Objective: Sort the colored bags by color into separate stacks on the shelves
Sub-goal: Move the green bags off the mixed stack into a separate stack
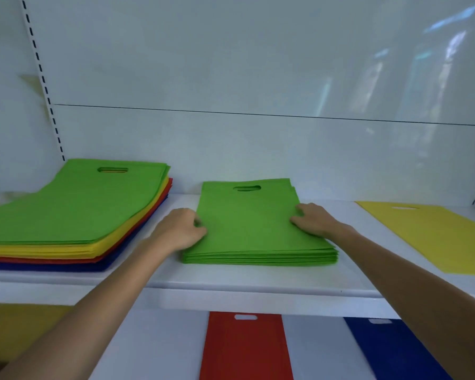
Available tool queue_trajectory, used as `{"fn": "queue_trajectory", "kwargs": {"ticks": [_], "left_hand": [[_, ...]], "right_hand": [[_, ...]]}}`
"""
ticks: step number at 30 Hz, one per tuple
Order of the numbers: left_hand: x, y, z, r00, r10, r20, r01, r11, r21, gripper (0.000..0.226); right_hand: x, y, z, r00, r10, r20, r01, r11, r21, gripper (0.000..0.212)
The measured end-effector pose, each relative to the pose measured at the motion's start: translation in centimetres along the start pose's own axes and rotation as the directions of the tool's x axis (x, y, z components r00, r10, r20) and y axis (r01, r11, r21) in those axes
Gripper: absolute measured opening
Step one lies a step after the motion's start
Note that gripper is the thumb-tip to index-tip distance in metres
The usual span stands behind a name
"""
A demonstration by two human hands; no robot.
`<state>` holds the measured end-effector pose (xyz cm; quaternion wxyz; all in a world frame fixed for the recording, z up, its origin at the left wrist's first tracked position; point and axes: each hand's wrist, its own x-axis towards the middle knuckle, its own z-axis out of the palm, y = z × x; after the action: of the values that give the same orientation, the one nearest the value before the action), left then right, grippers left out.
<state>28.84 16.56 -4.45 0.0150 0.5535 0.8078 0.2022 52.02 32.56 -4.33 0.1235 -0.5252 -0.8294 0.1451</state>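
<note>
A neat stack of green bags lies in the middle of the upper white shelf. My left hand pinches the stack's left edge with curled fingers and thumb. My right hand rests on top of its right edge, fingers bent. To the left sits a mixed pile with green bags on top, then yellow, red and blue layers. A single yellow bag lies flat at the right of the same shelf.
On the lower shelf a red bag lies in the middle, a blue bag to its right and a yellow one at the far left. The glossy white back panel rises behind the stacks.
</note>
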Motion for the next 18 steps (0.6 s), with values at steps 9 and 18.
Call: {"fn": "queue_trajectory", "kwargs": {"ticks": [9,18], "left_hand": [[0.6,0.4,0.9,0.999,-0.001,-0.037,0.000,0.999,-0.034,0.031],[2.5,-1.0,-4.4,0.989,0.055,-0.135,-0.064,0.996,-0.063,0.033]], "right_hand": [[-0.2,0.7,0.0,0.999,-0.038,0.023,0.037,0.999,0.040,0.039],[1.0,-3.6,-1.9,0.948,-0.202,-0.246,0.222,0.974,0.053,0.039]]}}
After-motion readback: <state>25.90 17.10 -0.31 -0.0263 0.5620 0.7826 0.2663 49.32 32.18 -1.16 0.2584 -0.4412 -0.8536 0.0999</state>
